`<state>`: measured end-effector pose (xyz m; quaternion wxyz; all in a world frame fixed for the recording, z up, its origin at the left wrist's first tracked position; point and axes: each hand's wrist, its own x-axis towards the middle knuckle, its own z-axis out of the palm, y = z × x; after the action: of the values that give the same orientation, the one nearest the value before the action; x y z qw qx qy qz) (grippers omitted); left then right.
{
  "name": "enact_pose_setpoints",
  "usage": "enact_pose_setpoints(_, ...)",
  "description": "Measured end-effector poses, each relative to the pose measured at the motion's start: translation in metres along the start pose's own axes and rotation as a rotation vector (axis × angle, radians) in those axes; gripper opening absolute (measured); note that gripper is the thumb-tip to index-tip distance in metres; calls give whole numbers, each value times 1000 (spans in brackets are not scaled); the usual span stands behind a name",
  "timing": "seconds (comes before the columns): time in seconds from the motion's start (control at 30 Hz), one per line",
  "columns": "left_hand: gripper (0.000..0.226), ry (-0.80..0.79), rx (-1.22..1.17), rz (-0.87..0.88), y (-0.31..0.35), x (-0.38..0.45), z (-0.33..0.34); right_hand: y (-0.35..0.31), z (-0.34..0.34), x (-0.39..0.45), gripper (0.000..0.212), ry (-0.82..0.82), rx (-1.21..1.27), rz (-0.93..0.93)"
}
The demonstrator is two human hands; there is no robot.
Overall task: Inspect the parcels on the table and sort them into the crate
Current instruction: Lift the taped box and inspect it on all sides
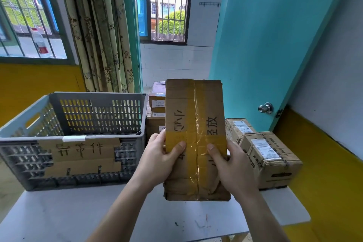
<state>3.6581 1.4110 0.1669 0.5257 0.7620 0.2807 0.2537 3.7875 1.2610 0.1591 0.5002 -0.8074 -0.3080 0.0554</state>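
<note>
I hold a flat brown cardboard parcel [196, 116] upright above the white table [59, 218], its broad face toward me, crossed with yellow tape and black handwriting. My left hand [157, 159] grips its left edge, thumb on the front. My right hand [229, 165] grips the right edge the same way. The grey slotted plastic crate [94, 116] stands to the left, with a handwritten cardboard label on its front wall; I see nothing inside it.
Taped cardboard parcels [273, 155] lie on the table at the right, by a teal door [265, 45]. More boxes [157, 100] are stacked behind the held parcel. Curtains and barred windows stand behind the crate.
</note>
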Motion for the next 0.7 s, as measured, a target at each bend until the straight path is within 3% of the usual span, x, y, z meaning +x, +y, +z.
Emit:
enact_pose_setpoints(0.2, 43, -19, -75, -76, 3, 0, 3, -15, -8, 8, 40, -47, 30, 120)
enact_pose_setpoints(0.5, 33, 51, -66, -108, 9, -4, 3, -13, -4, 7, 55, -19, 37, 83)
enact_pose_setpoints(0.63, 59, 42, -32, -161, 21, -1, 2, -21, -5, 10, 32, -102, 15, 92)
enact_pose_setpoints(0.7, 57, 63, 13, -146, 23, -1, 5, -23, -4, 8, 34, -82, 23, 75)
